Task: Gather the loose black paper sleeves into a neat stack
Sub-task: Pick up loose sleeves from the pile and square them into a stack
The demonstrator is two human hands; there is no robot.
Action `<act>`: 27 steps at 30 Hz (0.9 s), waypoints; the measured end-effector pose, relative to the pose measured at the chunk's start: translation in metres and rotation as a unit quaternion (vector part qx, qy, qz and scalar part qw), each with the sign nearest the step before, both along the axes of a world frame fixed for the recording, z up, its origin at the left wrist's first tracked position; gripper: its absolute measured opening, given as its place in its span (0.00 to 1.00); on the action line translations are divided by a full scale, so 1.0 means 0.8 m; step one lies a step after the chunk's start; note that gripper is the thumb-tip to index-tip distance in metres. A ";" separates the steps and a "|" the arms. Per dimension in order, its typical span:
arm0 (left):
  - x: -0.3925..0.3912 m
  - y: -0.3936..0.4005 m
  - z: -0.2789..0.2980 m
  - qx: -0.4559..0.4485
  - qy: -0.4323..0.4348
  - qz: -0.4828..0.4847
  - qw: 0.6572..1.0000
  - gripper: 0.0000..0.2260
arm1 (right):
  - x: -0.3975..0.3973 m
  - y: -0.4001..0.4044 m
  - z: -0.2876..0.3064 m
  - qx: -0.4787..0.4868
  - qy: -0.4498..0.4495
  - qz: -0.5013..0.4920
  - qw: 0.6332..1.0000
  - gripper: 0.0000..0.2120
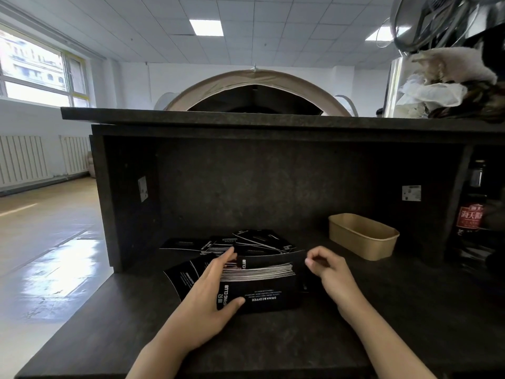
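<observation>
Sleeves of black paper lie on the dark counter [382,310] in two groups: one thick stack [259,272] between the hands, and a loose fan of sleeves [262,242] spread just beyond it toward twelve o'clock, with one more loose sleeve [185,274] poking out at nine o'clock under the left hand. The fan holds perhaps five or six sleeves; overlap makes an exact count impossible.

The stack's long axis runs from nine to three o'clock, its pale cut edges facing the person. The left hand [210,291] steadies its left end, fingers nearly straight along the side and thumb pressed on a printed sleeve [262,299] that leans against the front. The right hand [328,266] is at the stack's right end, fingers curled and appearing to pinch the edge of the top sleeve [273,259], which is lifted and bowed above the pile.

The loose fan lies straight ahead of both hands and skewed to the stack. The right hand looks freer to reach it, since the left is bracing the pile.

One brown paper tray [363,236] sits at two o'clock, well apart, and one dark bottle [470,214] stands farther right.
</observation>
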State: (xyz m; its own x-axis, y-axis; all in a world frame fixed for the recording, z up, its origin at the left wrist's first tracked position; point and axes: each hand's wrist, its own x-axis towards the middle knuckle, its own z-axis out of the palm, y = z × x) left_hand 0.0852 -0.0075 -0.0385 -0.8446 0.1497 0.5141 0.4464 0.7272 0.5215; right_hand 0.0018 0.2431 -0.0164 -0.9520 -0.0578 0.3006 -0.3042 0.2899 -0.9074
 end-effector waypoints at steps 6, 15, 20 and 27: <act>-0.003 -0.001 -0.003 -0.009 0.007 0.016 1.000 0.40 | 0.011 -0.006 0.006 0.002 0.022 0.131 0.991 0.09; -0.005 -0.003 -0.003 -0.052 0.059 0.037 0.996 0.22 | 0.012 -0.009 0.003 0.037 -0.001 0.107 0.994 0.15; -0.006 -0.001 -0.001 -0.014 0.029 -0.005 0.999 0.19 | -0.005 0.002 -0.013 0.378 0.016 -0.077 0.923 0.16; -0.005 -0.002 0.007 -0.015 0.024 -0.013 1.000 0.20 | -0.011 0.000 -0.010 0.200 0.006 -0.042 0.979 0.08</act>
State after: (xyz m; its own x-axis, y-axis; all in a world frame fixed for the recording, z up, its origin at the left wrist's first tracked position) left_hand 0.0810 -0.0089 -0.0326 -0.8146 0.1876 0.5488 0.4893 0.7303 0.4767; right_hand -0.0069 0.2435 -0.0246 -0.9548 -0.0952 0.2817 -0.2748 0.6451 -0.7130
